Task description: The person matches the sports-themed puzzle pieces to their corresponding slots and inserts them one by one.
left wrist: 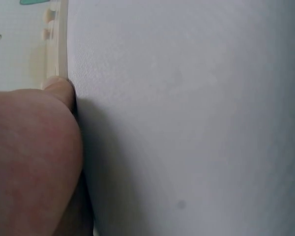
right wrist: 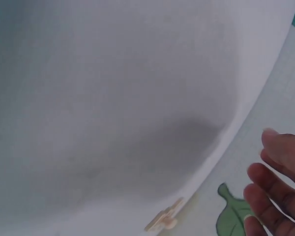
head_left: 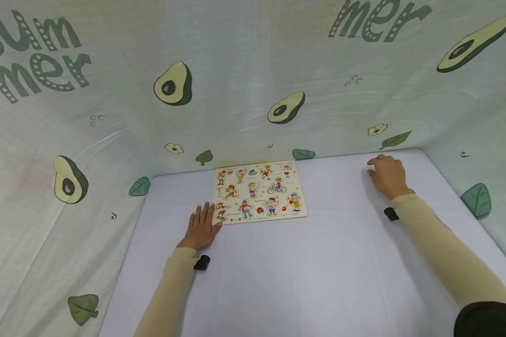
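A wooden peg puzzle board (head_left: pixel 257 194) with printed children playing sports lies flat on the white table, near its back edge. My left hand (head_left: pixel 200 229) rests at the board's lower left corner with its fingers straight. In the left wrist view, the thumb of that left hand (left wrist: pixel 34 157) touches the side of the board (left wrist: pixel 63 44), and small knobs stand up from its face. Well to the right of the board, my right hand (head_left: pixel 388 175) hovers over the table with loosely bent fingers. The right wrist view shows that right hand (right wrist: pixel 280 182) holding nothing.
The white table (head_left: pixel 303 271) is bordered at the back and sides by a hanging cloth (head_left: pixel 236 93) printed with avocados, leaves and lettering. A dark rounded object (head_left: pixel 489 320) sits at the lower right corner of the head view.
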The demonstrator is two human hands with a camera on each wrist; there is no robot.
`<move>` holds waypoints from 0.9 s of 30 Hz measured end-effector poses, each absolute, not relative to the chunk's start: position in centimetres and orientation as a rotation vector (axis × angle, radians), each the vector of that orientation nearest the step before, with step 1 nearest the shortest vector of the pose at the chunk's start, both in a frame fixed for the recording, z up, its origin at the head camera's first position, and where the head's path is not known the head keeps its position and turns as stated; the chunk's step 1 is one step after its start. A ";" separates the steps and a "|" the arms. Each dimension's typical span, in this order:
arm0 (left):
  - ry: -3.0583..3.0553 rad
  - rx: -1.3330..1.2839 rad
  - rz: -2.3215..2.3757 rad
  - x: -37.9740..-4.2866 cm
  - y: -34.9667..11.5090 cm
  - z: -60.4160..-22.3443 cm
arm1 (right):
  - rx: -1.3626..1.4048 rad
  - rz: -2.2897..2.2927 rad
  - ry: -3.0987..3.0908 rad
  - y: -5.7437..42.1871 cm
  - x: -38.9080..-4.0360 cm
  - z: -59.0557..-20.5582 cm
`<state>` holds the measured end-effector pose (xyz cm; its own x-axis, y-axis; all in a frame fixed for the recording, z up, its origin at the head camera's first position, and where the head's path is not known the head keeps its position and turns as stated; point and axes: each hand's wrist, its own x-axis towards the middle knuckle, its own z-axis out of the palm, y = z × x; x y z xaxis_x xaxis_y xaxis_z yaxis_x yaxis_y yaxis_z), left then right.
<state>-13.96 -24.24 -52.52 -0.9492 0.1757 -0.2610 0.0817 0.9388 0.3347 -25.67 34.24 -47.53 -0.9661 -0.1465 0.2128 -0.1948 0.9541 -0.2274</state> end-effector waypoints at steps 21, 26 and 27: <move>2.806 0.189 0.474 -13.8 -24.3 -52.4 | 0.016 0.350 -3.027 40.9 -26.2 -48.0; 2.798 0.191 0.462 -13.9 -24.3 -52.4 | -0.019 0.374 -3.040 41.4 -26.4 -48.0; 2.796 0.192 0.458 -13.9 -24.3 -52.4 | -0.027 0.385 -3.041 41.5 -26.5 -48.0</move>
